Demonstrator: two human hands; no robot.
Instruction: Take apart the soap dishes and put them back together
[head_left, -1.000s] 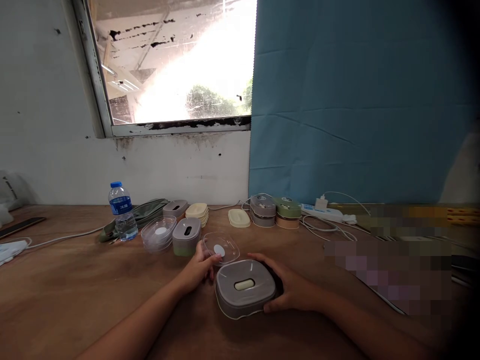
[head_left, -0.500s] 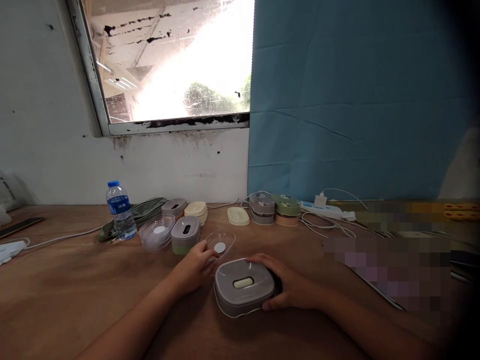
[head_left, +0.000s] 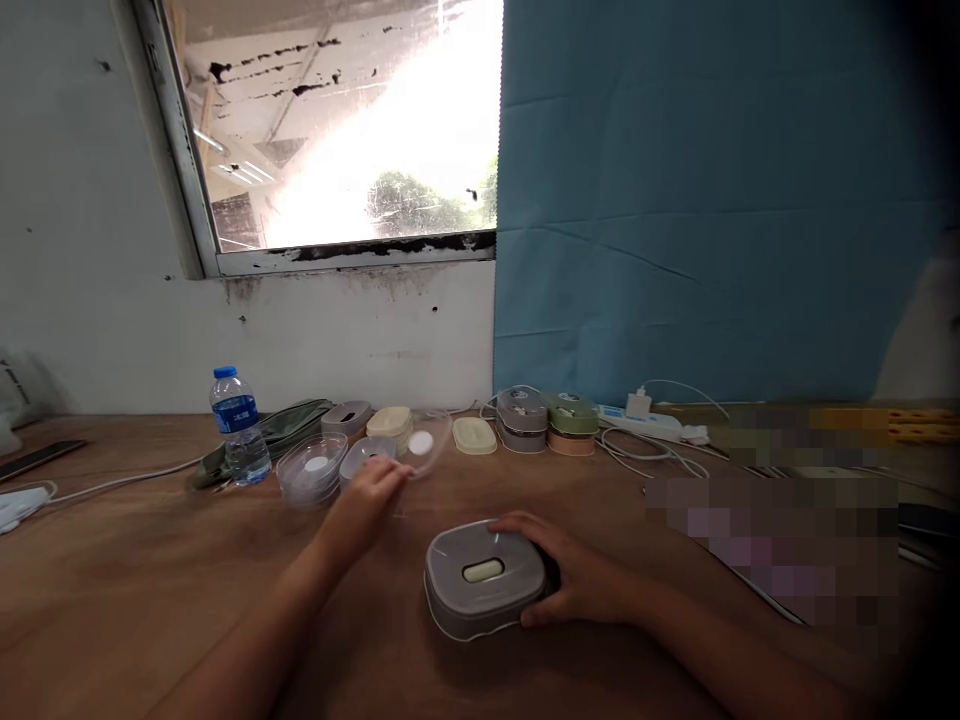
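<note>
My right hand is wrapped round the right side of a grey lidded box, with the thumb in front and the fingers behind. A cream oval insert shows in the slot of its top. Raised over the table, my left hand pinches the edge of a clear plastic cover with a white round spot on it. Behind that hand stands a grey box, partly hidden. Several stacked clear covers lie to its left.
Along the wall stand a water bottle, a green pouch, several stacked cream lids, a single cream lid, a grey box and a green-topped box. White cables and a power strip lie to the right.
My left hand has lifted the clear cover off the table and tilted it up, moving left and away from the grey lidded box. My right hand keeps its grip.
</note>
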